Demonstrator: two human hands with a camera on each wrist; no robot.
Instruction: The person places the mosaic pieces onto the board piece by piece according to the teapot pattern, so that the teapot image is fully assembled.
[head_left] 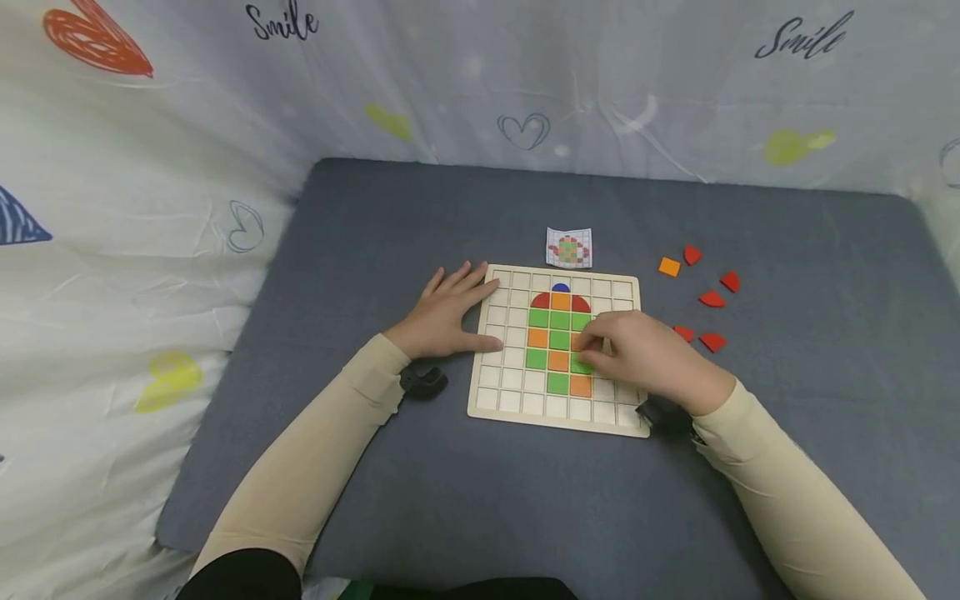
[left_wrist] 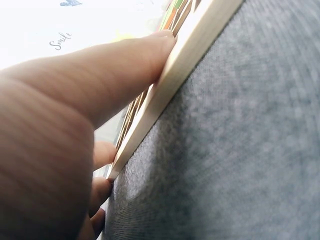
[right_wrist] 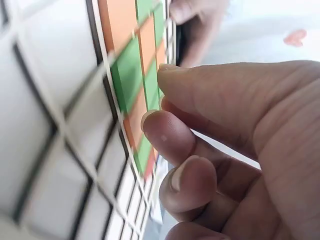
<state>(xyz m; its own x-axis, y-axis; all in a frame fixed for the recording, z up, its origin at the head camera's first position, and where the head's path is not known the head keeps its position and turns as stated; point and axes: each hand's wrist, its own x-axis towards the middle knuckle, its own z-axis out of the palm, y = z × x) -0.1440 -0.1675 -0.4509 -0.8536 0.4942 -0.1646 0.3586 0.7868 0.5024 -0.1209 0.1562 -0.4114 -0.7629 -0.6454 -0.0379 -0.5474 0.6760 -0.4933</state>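
My left hand (head_left: pixel 448 315) is spread over the left edge of a wooden grid board (head_left: pixel 510 400), its thumb on the rim in the left wrist view. Red, blue, green and orange pieces fill a block of the board's cells. My right hand (head_left: pixel 637 350) is bent over the right column of that block. In the right wrist view its thumb and fingertips are close to a green square tile (right_wrist: pixel 129 75) and an orange tile (right_wrist: pixel 135 122); no piece shows between them. Whether the fingertips touch the tiles cannot be told.
A small pattern card (head_left: pixel 569 248) lies just behind the board. To the right, an orange square (head_left: pixel 670 267) and several red quarter-round pieces (head_left: pixel 712 298) are scattered on the grey table cloth (head_left: pixel 420 500). A printed curtain (head_left: pixel 450 75) hangs behind and at the left.
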